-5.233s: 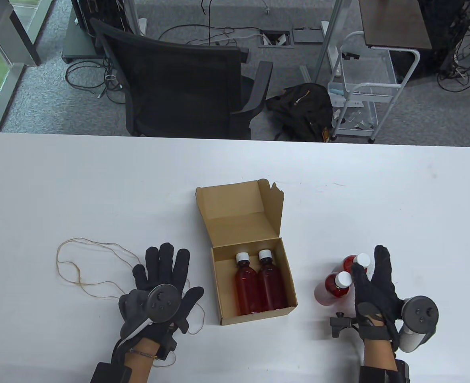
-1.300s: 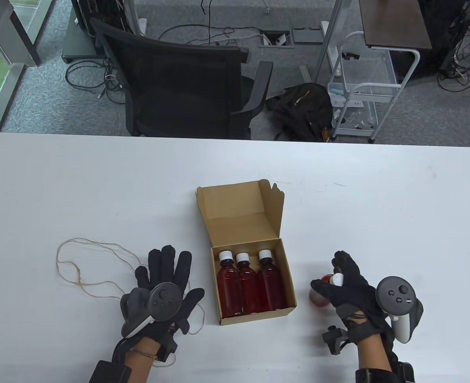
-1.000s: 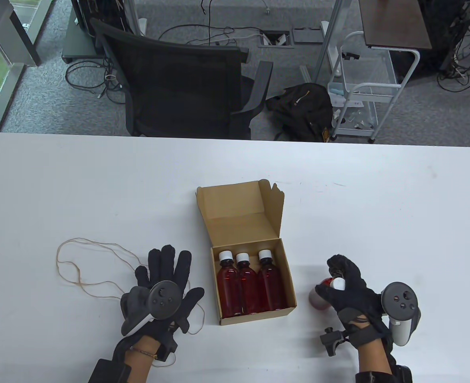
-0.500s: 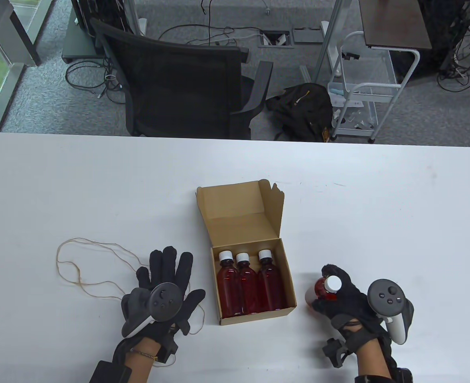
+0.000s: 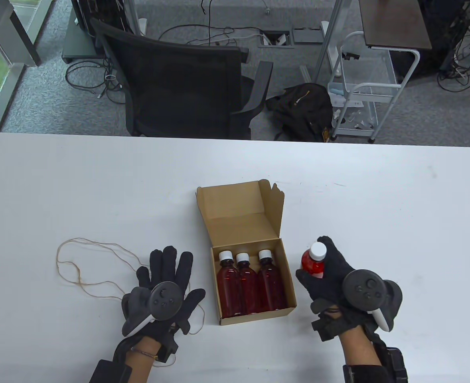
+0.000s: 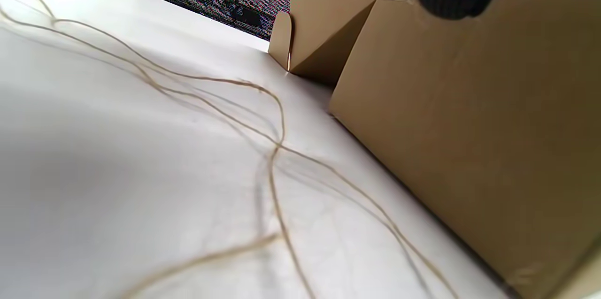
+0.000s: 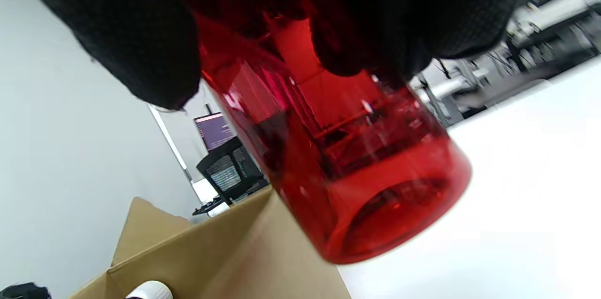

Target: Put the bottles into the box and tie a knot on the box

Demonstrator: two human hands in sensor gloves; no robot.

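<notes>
My right hand [image 5: 330, 279] gripped the last bottle [image 5: 314, 265] just beside the box [image 5: 255, 315], so I meant to tip it flat beside the three bottles [image 5: 251, 285] inside, left hand [image 5: 163, 291] relaxed flat on the desk [image 5: 99, 179].

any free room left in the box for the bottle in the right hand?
Barely: three bottles fill the box nearly wall to wall. Bare table lies right of the box and beyond its lid; the string clutters the left.
</notes>
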